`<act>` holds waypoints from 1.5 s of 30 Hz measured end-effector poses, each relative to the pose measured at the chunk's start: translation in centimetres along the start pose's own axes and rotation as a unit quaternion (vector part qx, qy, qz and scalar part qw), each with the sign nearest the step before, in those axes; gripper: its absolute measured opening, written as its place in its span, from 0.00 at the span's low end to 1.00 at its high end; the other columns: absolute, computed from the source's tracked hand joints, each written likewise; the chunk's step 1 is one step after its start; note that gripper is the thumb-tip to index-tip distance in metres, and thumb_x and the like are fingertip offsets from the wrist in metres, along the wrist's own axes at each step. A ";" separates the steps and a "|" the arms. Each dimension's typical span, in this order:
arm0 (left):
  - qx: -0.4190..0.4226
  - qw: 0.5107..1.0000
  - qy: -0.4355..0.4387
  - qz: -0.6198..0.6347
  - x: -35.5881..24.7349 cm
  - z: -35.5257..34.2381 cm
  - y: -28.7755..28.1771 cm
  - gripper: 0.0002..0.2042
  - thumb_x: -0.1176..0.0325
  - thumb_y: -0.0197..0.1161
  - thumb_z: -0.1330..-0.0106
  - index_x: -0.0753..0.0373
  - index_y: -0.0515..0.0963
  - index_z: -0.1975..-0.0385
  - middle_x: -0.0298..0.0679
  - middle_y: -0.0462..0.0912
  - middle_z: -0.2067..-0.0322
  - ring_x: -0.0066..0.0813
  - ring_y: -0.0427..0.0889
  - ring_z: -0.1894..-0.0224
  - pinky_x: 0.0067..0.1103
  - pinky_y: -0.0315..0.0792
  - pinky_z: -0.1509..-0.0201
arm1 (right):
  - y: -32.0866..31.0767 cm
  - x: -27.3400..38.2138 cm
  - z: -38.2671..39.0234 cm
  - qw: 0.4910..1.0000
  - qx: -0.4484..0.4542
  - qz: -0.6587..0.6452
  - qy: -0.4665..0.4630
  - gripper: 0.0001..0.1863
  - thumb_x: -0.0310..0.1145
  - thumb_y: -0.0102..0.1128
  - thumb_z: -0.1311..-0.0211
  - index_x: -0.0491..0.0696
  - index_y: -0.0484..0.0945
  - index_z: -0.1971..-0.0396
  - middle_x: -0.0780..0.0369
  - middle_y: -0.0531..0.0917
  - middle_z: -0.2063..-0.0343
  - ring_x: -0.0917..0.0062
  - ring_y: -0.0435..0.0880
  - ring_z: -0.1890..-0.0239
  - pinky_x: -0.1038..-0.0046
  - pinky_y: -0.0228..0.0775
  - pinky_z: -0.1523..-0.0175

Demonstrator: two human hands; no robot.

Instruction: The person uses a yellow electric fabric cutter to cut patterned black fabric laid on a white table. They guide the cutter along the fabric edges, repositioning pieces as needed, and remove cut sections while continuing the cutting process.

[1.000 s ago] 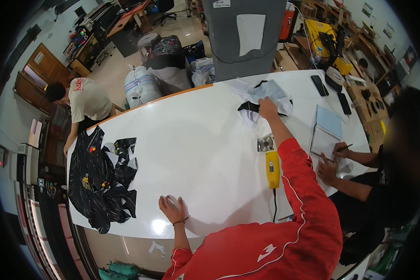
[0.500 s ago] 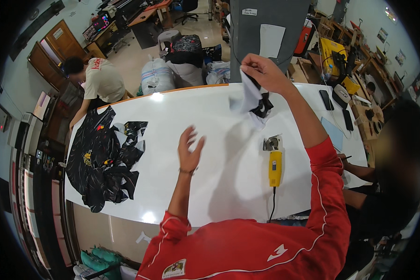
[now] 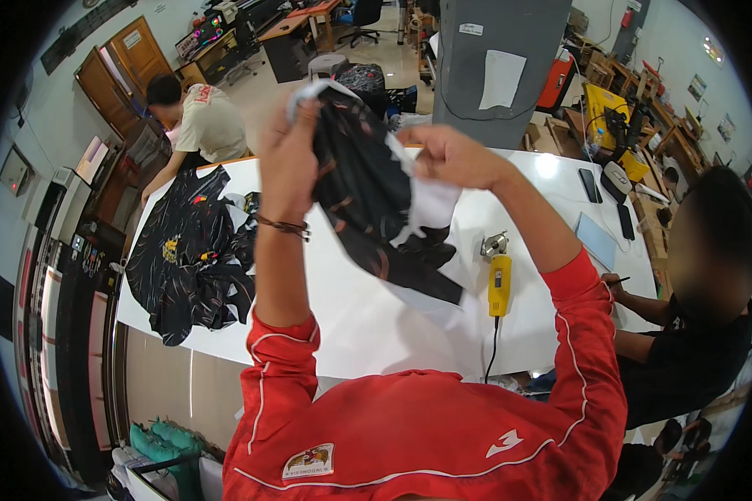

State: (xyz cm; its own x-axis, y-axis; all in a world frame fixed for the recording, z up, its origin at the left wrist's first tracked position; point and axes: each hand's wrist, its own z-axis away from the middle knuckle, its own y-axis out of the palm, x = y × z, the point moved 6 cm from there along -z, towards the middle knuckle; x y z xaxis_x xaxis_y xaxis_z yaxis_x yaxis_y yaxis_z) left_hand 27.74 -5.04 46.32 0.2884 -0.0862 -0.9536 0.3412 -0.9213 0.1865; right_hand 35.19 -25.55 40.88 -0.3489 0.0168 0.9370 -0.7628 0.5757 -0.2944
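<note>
Between my raised hands hangs a black patterned fabric piece [image 3: 361, 179] with a white reverse side, slightly smeared by motion. My left hand [image 3: 290, 163] is closed on its upper left edge. Its upper right edge is pinched by the fingers of my right hand [image 3: 455, 159]. Below my right hand, a yellow electric rotary cutter [image 3: 499, 284] lies on the white table [image 3: 355, 334], its round blade end pointing away from me. A heap of similar black printed fabric pieces [image 3: 180, 259] covers the table's left end.
At the table's right side sits a person in black [image 3: 693, 334] holding a pen. Phones [image 3: 591, 185], a light blue notebook [image 3: 595, 240] and a small case [image 3: 617, 179] lie near that edge. A person in a cream shirt [image 3: 213, 125] is at the far left. A grey pillar [image 3: 468, 67] stands behind.
My left hand has risen from over the table and taken hold of the fabric. The piece, earlier bunched under my right hand, is now spread between both hands.
</note>
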 end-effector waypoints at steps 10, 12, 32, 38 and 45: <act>-0.170 0.931 0.273 -0.172 -11.4 -0.4 -13.0 0.15 0.65 0.54 0.19 0.69 0.83 0.47 0.42 0.88 0.56 0.27 0.88 0.57 0.24 0.81 0.50 | 9.3 -18.0 5.2 0.943 0.284 0.027 0.172 0.26 0.38 0.76 0.42 0.41 0.84 0.45 0.62 0.90 0.56 0.79 0.84 0.50 0.73 0.74 0.42; -0.130 0.956 0.251 -0.075 -12.8 -0.2 -16.7 0.14 0.64 0.62 0.23 0.67 0.84 0.49 0.38 0.89 0.59 0.25 0.88 0.60 0.20 0.81 0.56 | 8.8 -19.3 5.8 0.968 0.121 -0.062 0.212 0.28 0.38 0.77 0.41 0.41 0.84 0.43 0.62 0.88 0.50 0.77 0.82 0.47 0.72 0.72 0.40; -0.021 0.977 -0.088 -0.192 3.6 2.9 -32.1 0.18 0.61 0.65 0.23 0.67 0.80 0.41 0.35 0.87 0.53 0.22 0.84 0.53 0.21 0.76 0.46 | -20.7 -14.1 9.4 0.915 -0.366 0.020 0.169 0.09 0.29 0.57 0.33 0.45 0.85 0.59 0.68 0.78 0.76 0.87 0.75 0.78 0.78 0.58 0.78; 0.014 0.949 -0.187 -0.253 17.4 3.9 -31.2 0.18 0.54 0.60 0.20 0.63 0.83 0.47 0.27 0.83 0.58 0.15 0.76 0.55 0.18 0.70 0.47 | -22.8 -24.1 0.4 0.868 -0.408 -0.035 0.281 0.11 0.35 0.56 0.30 0.44 0.80 0.55 0.60 0.81 0.68 0.70 0.82 0.78 0.68 0.76 0.75; -0.043 0.935 -0.348 -0.059 32.5 7.2 -33.2 0.16 0.56 0.58 0.19 0.63 0.83 0.51 0.33 0.86 0.60 0.22 0.83 0.60 0.20 0.78 0.54 | -20.9 -38.7 -12.0 0.866 -0.293 0.113 0.389 0.23 0.32 0.59 0.38 0.44 0.78 0.42 0.48 0.86 0.51 0.50 0.90 0.56 0.50 0.83 0.55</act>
State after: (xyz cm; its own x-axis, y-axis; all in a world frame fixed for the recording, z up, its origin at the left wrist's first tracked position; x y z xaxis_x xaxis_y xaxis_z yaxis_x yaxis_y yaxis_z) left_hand 19.31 19.98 7.40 -0.3971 -0.2399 -0.8859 0.4139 -0.9083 0.0604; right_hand 71.18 -28.40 13.01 0.1928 0.5978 0.7781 -0.2371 0.7979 -0.5542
